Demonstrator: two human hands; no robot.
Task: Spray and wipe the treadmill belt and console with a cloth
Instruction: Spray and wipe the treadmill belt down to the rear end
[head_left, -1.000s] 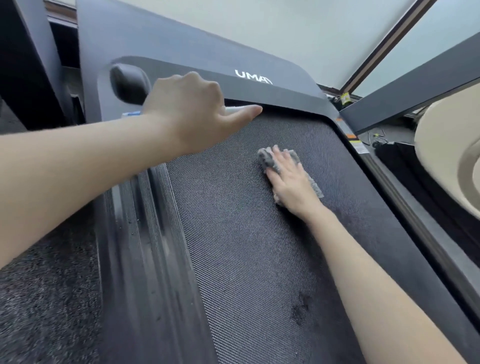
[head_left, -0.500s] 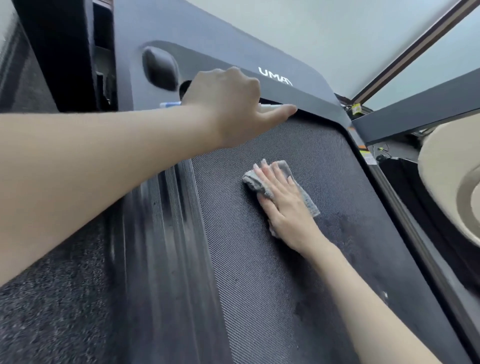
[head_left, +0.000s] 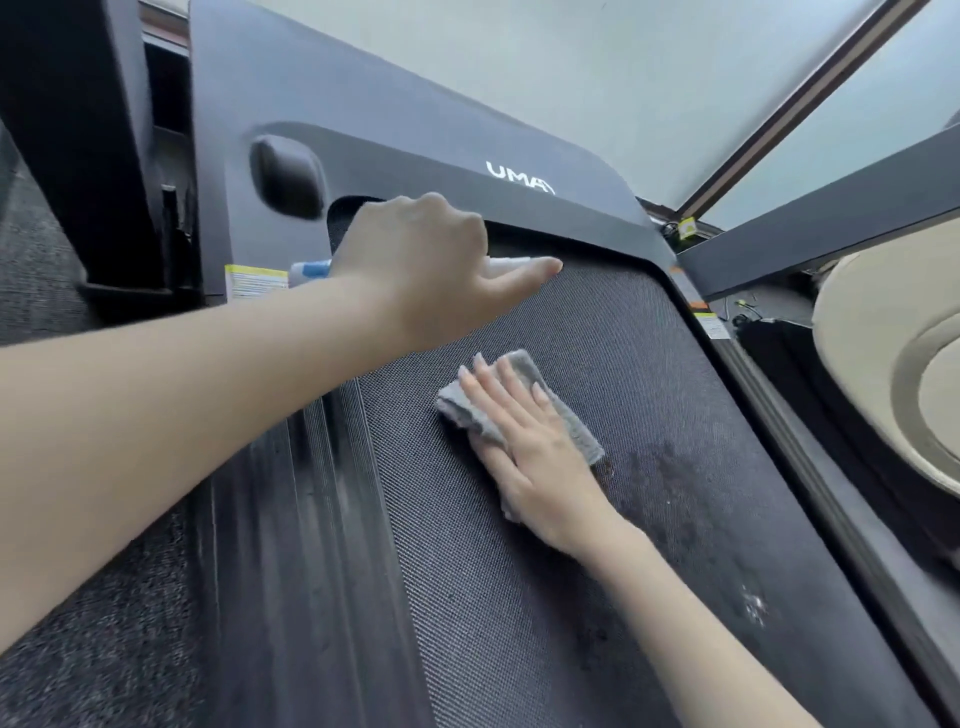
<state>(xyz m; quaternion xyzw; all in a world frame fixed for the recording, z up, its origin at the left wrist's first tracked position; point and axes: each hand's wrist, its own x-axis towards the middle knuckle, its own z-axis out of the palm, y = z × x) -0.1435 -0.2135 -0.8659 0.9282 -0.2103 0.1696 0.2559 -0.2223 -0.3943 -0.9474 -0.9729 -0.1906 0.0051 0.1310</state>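
Note:
The black textured treadmill belt (head_left: 519, 597) fills the middle of the view. My right hand (head_left: 535, 447) lies flat on a folded grey cloth (head_left: 566, 415), pressing it onto the belt's upper middle. Dark wet patches (head_left: 670, 483) show on the belt to the right of the cloth. My left hand (head_left: 431, 265) is held above the belt's far end, closed around a white spray bottle (head_left: 306, 271) with a blue label; only its two ends show past the hand. The motor cover (head_left: 415, 135) with white lettering lies beyond.
A ribbed black side rail (head_left: 291, 519) runs left of the belt, with dark carpet (head_left: 78, 649) beside it. A black upright (head_left: 78, 130) stands at far left. On the right are the other side rail (head_left: 810, 467), a dark bar (head_left: 831, 228) and a cream rounded object (head_left: 893, 364).
My right hand has slid the cloth down the belt and a little leftward, away from the motor cover. The camera view shifted, and my left hand still holds the bottle over the belt's far end.

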